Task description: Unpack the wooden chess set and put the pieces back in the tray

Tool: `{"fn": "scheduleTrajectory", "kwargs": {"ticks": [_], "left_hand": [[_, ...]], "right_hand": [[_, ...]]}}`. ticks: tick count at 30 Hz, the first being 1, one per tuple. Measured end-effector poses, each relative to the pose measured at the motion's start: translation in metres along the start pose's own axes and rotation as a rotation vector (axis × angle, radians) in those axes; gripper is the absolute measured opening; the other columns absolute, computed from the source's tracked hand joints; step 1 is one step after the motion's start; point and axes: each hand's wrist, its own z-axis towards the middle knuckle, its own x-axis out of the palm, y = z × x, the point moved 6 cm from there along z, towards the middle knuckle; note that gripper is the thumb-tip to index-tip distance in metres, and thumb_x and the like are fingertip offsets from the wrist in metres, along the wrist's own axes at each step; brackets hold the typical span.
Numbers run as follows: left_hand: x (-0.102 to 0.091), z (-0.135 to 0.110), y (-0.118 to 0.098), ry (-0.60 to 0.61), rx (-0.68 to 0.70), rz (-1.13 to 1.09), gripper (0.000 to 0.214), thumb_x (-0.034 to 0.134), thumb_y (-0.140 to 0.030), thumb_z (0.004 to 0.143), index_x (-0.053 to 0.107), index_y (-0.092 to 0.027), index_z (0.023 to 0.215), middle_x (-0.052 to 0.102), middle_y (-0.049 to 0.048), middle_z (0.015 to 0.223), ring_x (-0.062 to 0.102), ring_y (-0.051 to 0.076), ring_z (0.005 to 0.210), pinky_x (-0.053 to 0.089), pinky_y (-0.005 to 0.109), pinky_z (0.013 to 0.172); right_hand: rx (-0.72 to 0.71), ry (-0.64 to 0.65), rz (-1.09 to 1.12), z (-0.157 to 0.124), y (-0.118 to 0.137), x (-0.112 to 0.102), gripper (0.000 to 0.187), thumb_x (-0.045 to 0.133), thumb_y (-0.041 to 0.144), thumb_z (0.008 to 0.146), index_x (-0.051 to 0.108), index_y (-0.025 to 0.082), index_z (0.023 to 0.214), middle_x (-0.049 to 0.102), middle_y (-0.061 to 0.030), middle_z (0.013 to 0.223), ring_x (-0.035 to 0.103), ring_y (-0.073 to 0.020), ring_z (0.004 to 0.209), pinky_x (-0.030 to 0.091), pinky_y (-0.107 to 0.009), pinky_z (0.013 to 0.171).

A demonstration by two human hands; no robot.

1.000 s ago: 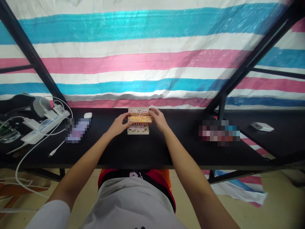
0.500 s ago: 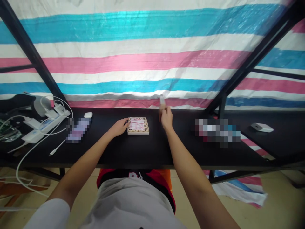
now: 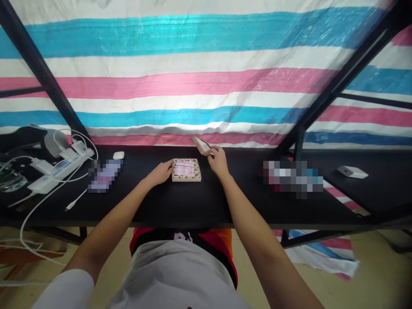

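A small open box of Chinese chess pieces rests on the black desk. Over its round pieces lies a folded sheet with red lines. My left hand holds the box by its left side, the fingertips at the edge. To the right and behind, my right hand grips the box lid by its right end. The lid is tilted in the air, its far end raised, apart from the box.
On the left are a blurred-out phone, a white earbud case, a power strip with cables, and a cable plug. A pixelated item and a white charger lie right. Striped sheeting hangs behind.
The lid in my right hand has swung left and turned, from upright and blurred to a slant near the box. My right hand has shifted slightly left. My left hand stays at the box.
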Motion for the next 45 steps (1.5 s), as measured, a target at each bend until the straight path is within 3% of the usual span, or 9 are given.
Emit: {"fn": "scheduleTrajectory", "kwargs": {"ticks": [6,11,17,21,27,32,35,39,45], "left_hand": [[0.003,0.002,0.003,0.023,0.008,0.041,0.039,0.038,-0.034,0.093,0.051,-0.017,0.125,0.065,0.0106,0.113,0.059,0.025,0.104,0.043,0.034,0.090],[0.002,0.002,0.003,0.026,0.010,0.058,0.038,0.039,-0.032,0.091,0.053,-0.018,0.124,0.066,0.0102,0.108,0.060,0.024,0.099,0.044,0.034,0.088],[-0.003,-0.002,-0.003,0.047,0.030,0.001,0.045,0.043,-0.028,0.087,0.047,-0.018,0.131,0.065,0.0091,0.115,0.060,0.024,0.102,0.045,0.032,0.087],[-0.004,-0.003,-0.005,0.075,0.008,0.036,0.050,0.044,-0.027,0.087,0.043,-0.016,0.136,0.062,0.0111,0.121,0.058,0.024,0.108,0.042,0.033,0.092],[-0.003,-0.004,-0.005,0.084,0.021,0.101,0.054,0.043,-0.030,0.086,0.041,-0.011,0.137,0.059,0.0140,0.123,0.057,0.026,0.109,0.042,0.033,0.093],[-0.004,-0.005,-0.007,0.087,0.041,0.091,0.054,0.045,-0.028,0.084,0.043,-0.015,0.136,0.060,0.0111,0.123,0.057,0.025,0.109,0.042,0.031,0.092],[-0.004,-0.006,-0.006,0.091,0.033,0.090,0.055,0.045,-0.029,0.084,0.043,-0.014,0.137,0.066,0.0096,0.110,0.060,0.023,0.099,0.044,0.029,0.084],[-0.003,-0.007,-0.004,0.111,-0.007,0.049,0.057,0.045,-0.031,0.084,0.040,-0.016,0.139,0.068,0.0056,0.091,0.063,0.020,0.083,0.045,0.025,0.072],[-0.002,-0.010,-0.004,0.130,-0.052,0.002,0.056,0.045,-0.029,0.084,0.038,-0.021,0.139,0.069,0.0027,0.087,0.064,0.019,0.078,0.045,0.024,0.069]], "right_hand": [[-0.096,-0.048,0.114,0.001,0.028,-0.012,0.016,0.053,0.019,0.076,0.068,0.021,0.080,0.059,-0.0094,0.104,0.054,-0.0241,0.099,0.046,-0.041,0.088],[-0.080,0.086,0.226,-0.004,0.046,-0.010,0.019,0.048,0.019,0.079,0.065,0.021,0.086,0.064,-0.0047,0.095,0.058,-0.0171,0.075,0.048,-0.032,0.074],[0.032,0.069,0.293,-0.006,0.039,-0.002,0.022,0.043,0.025,0.083,0.064,0.020,0.087,0.062,-0.0080,0.108,0.060,-0.0173,0.077,0.050,-0.032,0.073],[0.141,0.008,0.276,-0.005,0.025,-0.004,0.023,0.044,0.026,0.083,0.062,0.019,0.095,0.064,-0.0075,0.095,0.061,-0.0175,0.070,0.050,-0.034,0.073],[0.088,0.012,0.253,-0.004,0.029,-0.004,0.017,0.048,0.019,0.075,0.063,0.017,0.083,0.063,-0.0095,0.101,0.060,-0.0191,0.088,0.048,-0.034,0.085],[0.107,-0.004,0.231,-0.005,0.024,0.001,0.020,0.052,0.029,0.079,0.066,0.016,0.086,0.060,-0.0126,0.112,0.058,-0.0212,0.101,0.045,-0.037,0.094],[0.108,0.002,0.140,-0.004,0.014,0.005,0.027,0.053,0.034,0.080,0.067,0.014,0.091,0.060,-0.0148,0.114,0.057,-0.0240,0.106,0.041,-0.040,0.099],[0.153,0.102,0.020,-0.006,-0.004,0.021,0.033,0.051,0.029,0.080,0.066,0.012,0.104,0.056,-0.0172,0.124,0.053,-0.0276,0.114,0.038,-0.043,0.102],[0.164,0.284,-0.009,-0.012,-0.013,0.041,0.036,0.050,0.032,0.083,0.064,0.017,0.113,0.050,-0.0161,0.133,0.048,-0.0313,0.120,0.037,-0.048,0.102]]}}
